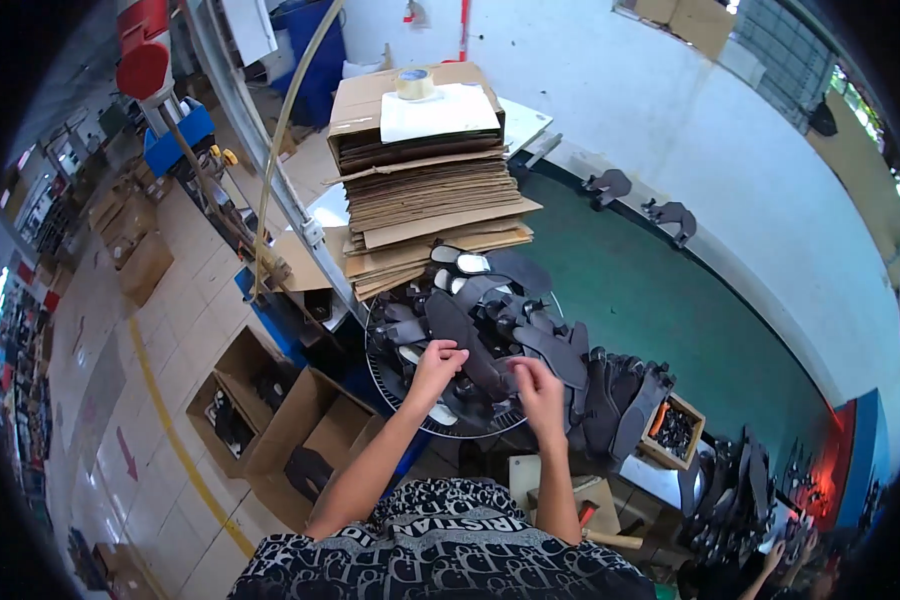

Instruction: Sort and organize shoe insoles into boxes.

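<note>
A round, metal-rimmed basket (450, 435) in front of me is heaped with dark grey sandals (548, 352). One long dark sole (454, 320) lies slanting on top, reaching down between my hands. My left hand (438, 368) is over its left edge, thumb and fingers drawn together. Just right of the sole's lower end, my right hand (538, 395) is closed in a pinch, its fingertips slightly blurred. Whatever either hand pinches is too small or hidden to make out.
Stacked flat cardboard (435, 195) stands behind the basket, topped by a tape roll (414, 84). Right are lined-up sandals (610, 405), a wooden box of small dark parts (675, 432) and a green table (610, 270). Open cartons (315, 430) stand left. Another person's hand (773, 556) shows lower right.
</note>
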A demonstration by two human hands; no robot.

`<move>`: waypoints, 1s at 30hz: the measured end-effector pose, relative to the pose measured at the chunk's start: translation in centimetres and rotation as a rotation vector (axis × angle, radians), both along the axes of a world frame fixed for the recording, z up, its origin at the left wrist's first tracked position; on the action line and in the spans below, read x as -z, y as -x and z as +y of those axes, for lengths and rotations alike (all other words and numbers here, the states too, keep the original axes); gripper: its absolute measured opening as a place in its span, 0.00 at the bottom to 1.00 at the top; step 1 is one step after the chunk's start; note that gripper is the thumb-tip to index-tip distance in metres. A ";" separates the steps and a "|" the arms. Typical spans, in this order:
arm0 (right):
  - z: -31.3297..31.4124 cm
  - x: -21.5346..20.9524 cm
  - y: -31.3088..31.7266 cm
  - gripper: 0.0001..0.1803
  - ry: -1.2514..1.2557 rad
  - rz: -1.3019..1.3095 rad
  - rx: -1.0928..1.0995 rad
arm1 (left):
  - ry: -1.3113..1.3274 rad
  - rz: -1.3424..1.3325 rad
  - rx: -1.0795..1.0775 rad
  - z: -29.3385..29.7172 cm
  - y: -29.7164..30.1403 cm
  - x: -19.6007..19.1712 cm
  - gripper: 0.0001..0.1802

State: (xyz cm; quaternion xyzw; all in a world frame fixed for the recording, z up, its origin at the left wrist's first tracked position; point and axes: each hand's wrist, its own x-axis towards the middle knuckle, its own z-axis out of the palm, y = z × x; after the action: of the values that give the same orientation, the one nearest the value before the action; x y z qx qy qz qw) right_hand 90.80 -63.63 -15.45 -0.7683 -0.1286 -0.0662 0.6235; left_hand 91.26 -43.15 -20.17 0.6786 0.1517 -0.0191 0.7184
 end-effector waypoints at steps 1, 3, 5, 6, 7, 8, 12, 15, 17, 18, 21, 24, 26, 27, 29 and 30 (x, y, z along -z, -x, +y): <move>-1.9 -0.1 -1.0 0.09 0.003 0.025 0.088 | -0.007 0.012 -0.009 -0.6 -0.5 0.4 0.28; -5.4 1.6 -3.7 0.09 0.053 0.013 0.204 | -0.025 0.012 -0.153 -1.6 -0.9 0.7 0.31; -7.1 1.7 -6.0 0.11 0.205 -0.022 0.212 | -0.046 0.069 -0.163 -2.6 -0.4 0.3 0.33; -7.5 1.8 -7.0 0.14 0.508 -0.195 0.126 | -0.058 0.115 -0.162 -3.0 -0.1 0.1 0.35; -7.7 1.9 -7.7 0.19 0.806 -0.380 0.030 | -0.115 0.113 -0.177 -3.3 0.2 0.1 0.36; -7.9 2.4 -8.2 0.19 0.804 -0.383 0.015 | -0.114 0.117 -0.191 -3.5 0.5 0.4 0.36; -8.0 2.6 -9.4 0.27 0.854 -0.150 -0.131 | -0.266 0.126 -0.216 -4.1 0.6 0.4 0.32; -8.7 0.7 -9.8 0.27 0.742 -0.149 -0.202 | -0.019 0.227 -0.104 -4.8 0.8 -1.0 0.17; -9.0 -1.4 -9.4 0.27 0.752 -0.206 -0.185 | 0.145 0.135 -0.163 -5.9 1.0 -2.1 0.16; -9.0 -2.3 -9.3 0.27 0.761 -0.257 -0.161 | 0.304 0.044 -0.215 -6.2 1.2 -2.5 0.15; -9.1 -2.8 -9.7 0.28 0.739 -0.260 -0.167 | 0.356 0.051 -0.183 -5.5 1.2 -3.6 0.13; -8.8 -4.4 -10.5 0.28 0.739 -0.311 -0.212 | 0.365 0.057 -0.201 -4.5 1.5 -3.5 0.14; -8.8 -6.3 -11.1 0.28 0.754 -0.495 -0.294 | 0.384 0.076 -0.243 -3.6 2.3 -3.4 0.14; -8.5 -7.2 -11.6 0.29 0.746 -0.515 -0.338 | 0.366 0.076 -0.239 -3.0 2.9 -3.5 0.14; -7.8 -8.5 -12.5 0.29 0.773 -0.514 -0.424 | 0.353 0.095 -0.267 -2.0 4.0 -4.0 0.15; -7.5 -8.6 -12.9 0.28 0.799 -0.536 -0.454 | 0.353 0.084 -0.289 -1.7 4.6 -4.3 0.15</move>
State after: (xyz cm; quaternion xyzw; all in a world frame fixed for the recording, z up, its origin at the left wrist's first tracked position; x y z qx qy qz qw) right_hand 103.71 -71.12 -6.86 -0.8548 -0.4619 -0.0694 0.2262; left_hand 86.64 -44.84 -15.84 0.5122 0.2716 0.0294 0.8143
